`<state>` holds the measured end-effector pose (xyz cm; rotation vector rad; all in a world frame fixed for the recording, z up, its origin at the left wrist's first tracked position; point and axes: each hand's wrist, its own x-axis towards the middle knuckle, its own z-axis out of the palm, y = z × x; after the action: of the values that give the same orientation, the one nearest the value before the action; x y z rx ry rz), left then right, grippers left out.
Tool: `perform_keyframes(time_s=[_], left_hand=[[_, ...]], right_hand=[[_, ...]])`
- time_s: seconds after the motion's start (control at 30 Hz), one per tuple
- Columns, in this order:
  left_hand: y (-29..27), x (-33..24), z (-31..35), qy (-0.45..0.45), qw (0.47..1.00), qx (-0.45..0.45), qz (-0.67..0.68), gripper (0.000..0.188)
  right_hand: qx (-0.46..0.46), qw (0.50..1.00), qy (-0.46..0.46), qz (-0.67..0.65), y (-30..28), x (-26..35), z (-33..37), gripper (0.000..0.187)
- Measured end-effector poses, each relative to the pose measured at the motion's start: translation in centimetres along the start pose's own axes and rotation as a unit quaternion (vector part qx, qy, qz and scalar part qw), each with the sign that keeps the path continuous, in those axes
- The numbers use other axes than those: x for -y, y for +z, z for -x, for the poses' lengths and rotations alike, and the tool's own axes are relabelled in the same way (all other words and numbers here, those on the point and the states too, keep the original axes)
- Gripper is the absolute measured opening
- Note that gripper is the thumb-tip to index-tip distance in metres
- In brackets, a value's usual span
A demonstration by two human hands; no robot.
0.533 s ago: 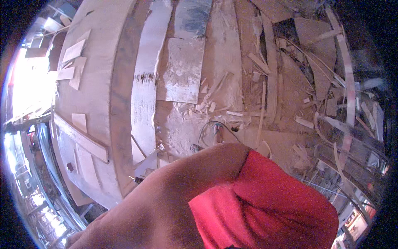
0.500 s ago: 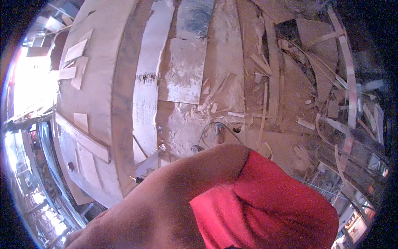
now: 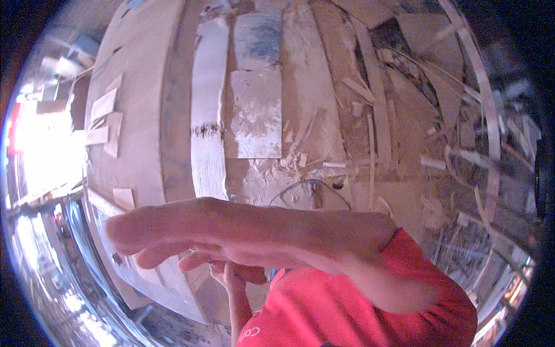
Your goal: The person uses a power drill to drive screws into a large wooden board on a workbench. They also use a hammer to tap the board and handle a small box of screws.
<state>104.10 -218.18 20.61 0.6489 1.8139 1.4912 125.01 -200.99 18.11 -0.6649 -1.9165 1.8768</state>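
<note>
Pale plywood, a broad curved-looking workbench top [image 3: 139,144], lies just behind the person's right hand [image 3: 150,240], which now reaches across to the bench's near left edge. Half a second earlier only the upper arm and red sleeve [image 3: 416,289] filled the lower view. The fingers are half curled; whether they grip anything cannot be told. The left hand [image 3: 229,273] has come up underneath, touching the right, its grip hidden too. Further up the bench lie a long white plank with a dark band [image 3: 205,130] and a grey-white rectangular panel [image 3: 254,115]. Wood offcuts [image 3: 300,159] and a looped blue cable [image 3: 309,185] lie toward its right edge.
</note>
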Motion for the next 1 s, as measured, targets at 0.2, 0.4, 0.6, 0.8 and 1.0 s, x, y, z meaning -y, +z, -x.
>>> perform_keyframes(time_s=[0.2, 0.4, 0.6, 0.8, 1.0], left_hand=[[-1.7, 4.3, -5.8, -0.123, 0.991, 0.041, 0.014, 0.070], [6.6, 1.0, -10.8, -0.092, 0.967, 0.238, -0.016, 0.054], [7.8, 1.0, -13.7, -0.064, 0.926, 0.367, 0.057, 0.046], [9.6, 5.2, -19.3, -0.088, 0.910, 0.403, -0.039, 0.040], [9.1, 6.2, -22.4, -0.109, 0.883, 0.455, -0.034, 0.040]], right_hand=[[-0.003, 0.958, -0.256, -0.128, -2.8, 14.0, 4.7, 0.084], [-0.249, 0.947, -0.196, -0.057, -3.9, 12.8, 8.3, 0.084], [-0.525, 0.838, -0.143, -0.048, 3.6, 14.9, 21.0, 0.084], [-0.578, 0.767, -0.279, 0.026, 11.9, 22.1, 23.9, 0.083], [-0.594, 0.744, -0.299, 0.064, 15.0, 24.3, 24.9, 0.083]])
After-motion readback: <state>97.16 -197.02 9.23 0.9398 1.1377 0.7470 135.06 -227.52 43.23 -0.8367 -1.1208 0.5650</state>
